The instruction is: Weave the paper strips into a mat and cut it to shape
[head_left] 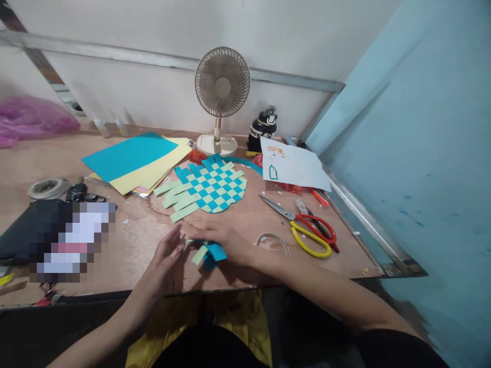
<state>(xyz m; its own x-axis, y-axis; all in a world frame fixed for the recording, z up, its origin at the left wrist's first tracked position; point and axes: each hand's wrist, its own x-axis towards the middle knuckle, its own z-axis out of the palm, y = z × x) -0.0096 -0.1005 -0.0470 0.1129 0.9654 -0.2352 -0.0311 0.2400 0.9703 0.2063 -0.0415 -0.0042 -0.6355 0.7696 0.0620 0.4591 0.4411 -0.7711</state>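
Observation:
My right hand (226,244) is low over the front of the table, its fingers closed over small blue and pale green paper scraps (210,253) that stick out beneath it. Facing it, my left hand (168,254) has its fingers apart and nothing in it. Just beyond both hands lies a blue and pale green woven paper piece (217,186), checkered, with a rounded right side and loose strip ends at its left. Scissors (303,225) with one red and one yellow handle lie open on the right. A clear ring (273,236), perhaps tape, sits by my right wrist.
Blue and yellow paper sheets (132,158) lie back left. A small fan (222,87) and a black bottle (262,130) stand at the back. A drawing (295,164) rests right. A tape roll (48,188), keys (79,192) and a dark pouch (30,230) are left.

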